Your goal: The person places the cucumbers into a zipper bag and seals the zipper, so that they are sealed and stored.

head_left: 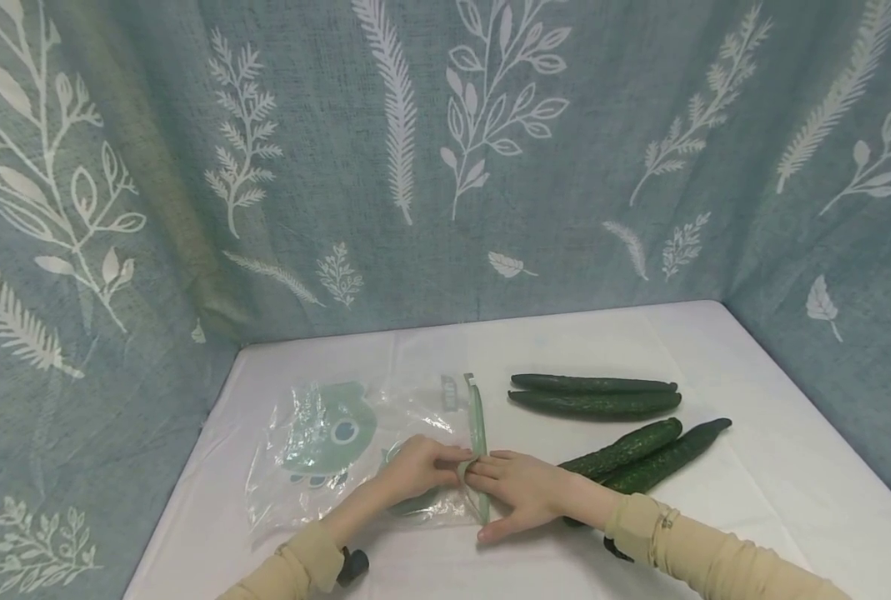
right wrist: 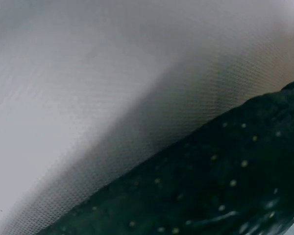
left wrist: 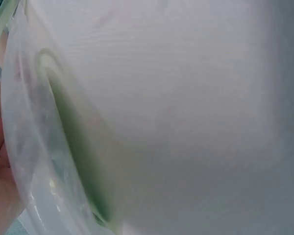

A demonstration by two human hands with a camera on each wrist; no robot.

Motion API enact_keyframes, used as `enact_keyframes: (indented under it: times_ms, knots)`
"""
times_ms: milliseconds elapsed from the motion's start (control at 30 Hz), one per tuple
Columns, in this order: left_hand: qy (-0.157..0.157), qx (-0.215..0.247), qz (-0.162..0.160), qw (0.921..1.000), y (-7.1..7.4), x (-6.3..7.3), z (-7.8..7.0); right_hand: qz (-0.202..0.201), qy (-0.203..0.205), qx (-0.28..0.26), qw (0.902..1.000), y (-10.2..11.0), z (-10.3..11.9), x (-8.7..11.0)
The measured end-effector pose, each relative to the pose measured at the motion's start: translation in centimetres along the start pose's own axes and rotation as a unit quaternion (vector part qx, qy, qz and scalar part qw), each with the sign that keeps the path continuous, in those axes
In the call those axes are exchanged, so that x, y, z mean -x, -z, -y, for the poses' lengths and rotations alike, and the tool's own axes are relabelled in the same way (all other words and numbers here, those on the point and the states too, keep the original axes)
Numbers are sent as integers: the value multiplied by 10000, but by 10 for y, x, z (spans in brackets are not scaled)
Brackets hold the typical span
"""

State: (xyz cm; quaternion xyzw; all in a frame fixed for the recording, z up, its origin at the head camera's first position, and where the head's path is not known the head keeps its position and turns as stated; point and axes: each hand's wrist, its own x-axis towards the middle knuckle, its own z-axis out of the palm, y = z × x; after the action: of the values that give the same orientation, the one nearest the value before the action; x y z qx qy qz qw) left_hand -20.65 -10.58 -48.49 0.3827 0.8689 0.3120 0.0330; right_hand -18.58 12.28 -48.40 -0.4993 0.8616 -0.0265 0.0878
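Observation:
A clear zip bag (head_left: 426, 412) with a green cartoon print lies flat, its green zip strip (head_left: 477, 417) on the right side. My left hand (head_left: 418, 468) pinches the bag's mouth near the middle of that strip. The fingers of my right hand (head_left: 523, 490) reach straight onto the same spot, thumb spread away from them. In the left wrist view the film of the bag (left wrist: 19, 112) stands up beside the left hand (left wrist: 0, 171). Two cucumbers (head_left: 640, 458) lie partly hidden by the right hand and forearm; one cucumber (right wrist: 210, 181) fills the lower right wrist view.
Behind them, another two cucumbers (head_left: 595, 398) lie side by side toward the back right. Everything rests on a white-covered table (head_left: 212, 508). A blue-grey curtain (head_left: 430, 275) with white leaf patterns encloses the back and both sides.

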Motion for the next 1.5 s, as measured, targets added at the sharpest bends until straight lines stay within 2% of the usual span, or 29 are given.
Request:
enact_keyframes:
  times_ms: [167,300,567,733,933,1167,1367,1500]
  knots:
    - [199,222,-23,9996,4,1,-1,16,-2,38,10000,0,1,0]
    - [487,515,-72,9975,10,0,-4,56,-18,-20,10000,1,1,0]
    - [857,924,-213,9918,18,0,-4,114,-38,-95,9999,2,0,0]
    - [900,1384,-339,9857,22,1,-6,253,-147,-295,9991,2,0,-1]
    - [1028,1708,-506,9786,24,2,-9,318,-293,-455,9980,2,1,-2]
    - [1157,2113,-696,9680,28,2,-12,178,-243,-455,9985,2,0,-2]
    - [1206,2157,-727,9663,27,1,-11,136,-125,-342,9992,1,1,-1]
    - [1136,2109,-700,9684,24,2,-9,127,-47,-303,9994,1,2,-1]
